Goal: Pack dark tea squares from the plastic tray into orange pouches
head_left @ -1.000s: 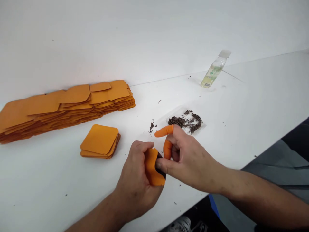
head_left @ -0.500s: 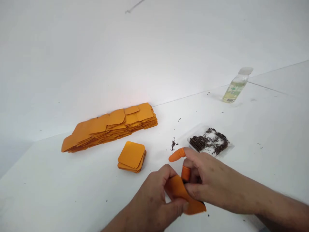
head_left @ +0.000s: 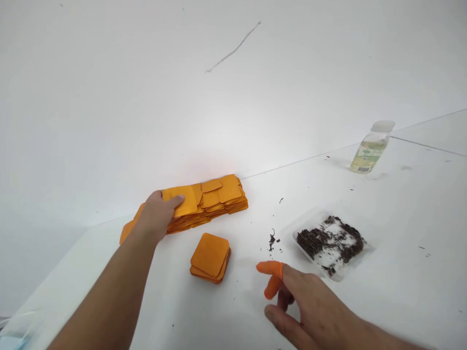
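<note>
My left hand (head_left: 159,214) is over the long overlapping pile of orange pieces (head_left: 215,198) at the back left, its thumb pressed on a flat orange piece (head_left: 186,200). My right hand (head_left: 297,304) hovers above the white surface at the lower right, fingers apart and nothing in them. Orange covers sit on two of its fingertips. Between the hands lies a small stack of orange square pieces (head_left: 209,255). Behind my right hand rests a clear tray (head_left: 337,278) holding thin dark strips (head_left: 310,242).
A clear bottle with a green and yellow label (head_left: 368,153) stands at the back right. Dark scraps (head_left: 272,240) lie left of the tray. A white wall (head_left: 146,97) rises behind the pile. Something pale blue (head_left: 12,341) shows at the lower left corner.
My left hand has moved from the front middle to the pile at the back left, with an orange piece under its thumb. My right hand has come off the orange piece and opened. The view has shifted.
</note>
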